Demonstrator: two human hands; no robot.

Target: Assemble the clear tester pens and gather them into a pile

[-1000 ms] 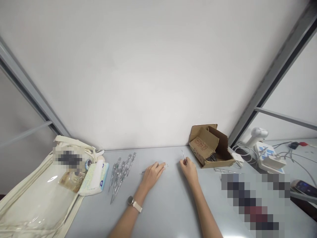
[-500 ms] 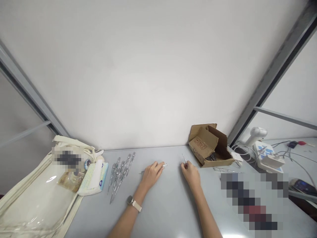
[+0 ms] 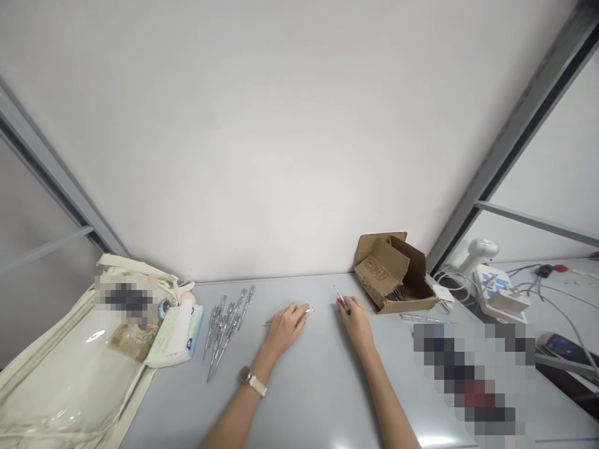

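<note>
My left hand [image 3: 285, 328] is closed around a clear-handled screwdriver [image 3: 309, 310]. Its handle end shows past the fingertips, and its thin shaft pokes out on the left side; the middle is covered by the fingers. In my right hand [image 3: 354, 318] a slim screwdriver [image 3: 342, 299] is pinched, its blade pointing up and left and part of it dark; the palm hides the rest. Left of my left hand, several clear-handled screwdrivers [image 3: 228, 327] lie in a loose group on the grey table [image 3: 309, 386], their handles toward the wall.
An opened cardboard box [image 3: 381, 290] with dark thin pieces inside stands at the back right. Beyond it are cables, a white handheld device [image 3: 483, 249] and a phone [image 3: 564, 349]. A tissue pack [image 3: 175, 343] and a clear cream-edged bag [image 3: 70, 386] lie at left.
My right hand has shifted slightly left and turned, so its screwdriver leans further left and shows more of its dark part. My left hand has hardly moved.
</note>
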